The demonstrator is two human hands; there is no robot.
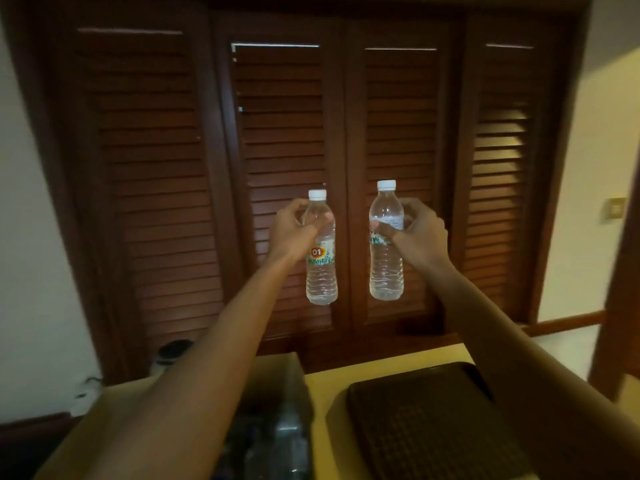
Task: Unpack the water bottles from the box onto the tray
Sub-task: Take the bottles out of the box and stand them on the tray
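My left hand (292, 232) grips a clear water bottle (322, 271) with a white cap by its upper part, held upright in the air. A second upright water bottle (386, 268) hangs in my right hand (417, 230), beside the first. Both are raised well above the table. Below, at the bottom centre, the open cardboard box (277, 368) shows more plastic-wrapped bottles (287, 434) in its dark inside. The dark woven tray (426, 424) lies on the table to the right of the box, partly hidden by my right forearm.
The box and tray rest on a yellow table (329, 382). Dark wooden louvred doors (284, 150) fill the wall behind. A dark round object (173, 353) sits on the floor at the left. A wooden post (623, 271) stands at the right edge.
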